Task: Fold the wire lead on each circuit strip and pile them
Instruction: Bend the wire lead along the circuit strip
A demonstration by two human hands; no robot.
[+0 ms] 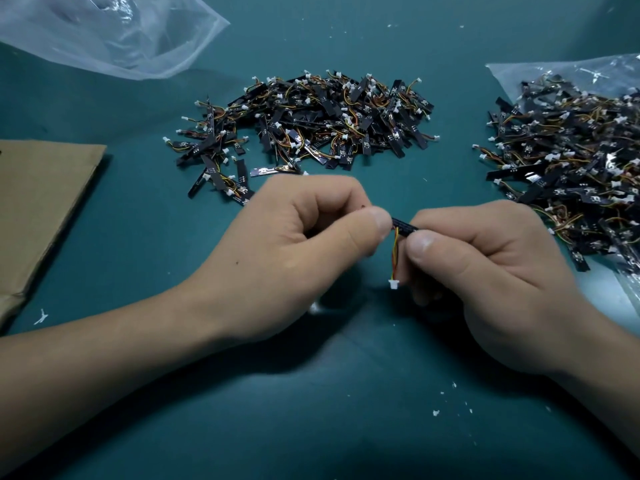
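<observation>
A short black circuit strip [403,225] is held above the green table between both hands. My left hand [304,251] pinches its left end with thumb and curled fingers. My right hand [485,268] pinches its right end. The strip's wire lead [395,252], orange, yellow and red, hangs straight down from the middle and ends in a small white connector [394,284]. A big pile of black strips with wires [311,123] lies beyond the hands at centre. A second heap of strips [571,171] lies at the right on a clear plastic bag.
A clear plastic bag [104,32] lies at the far left. A piece of brown cardboard [38,202] sits at the left edge. Small white scraps [435,412] dot the green table mat [311,410] near me.
</observation>
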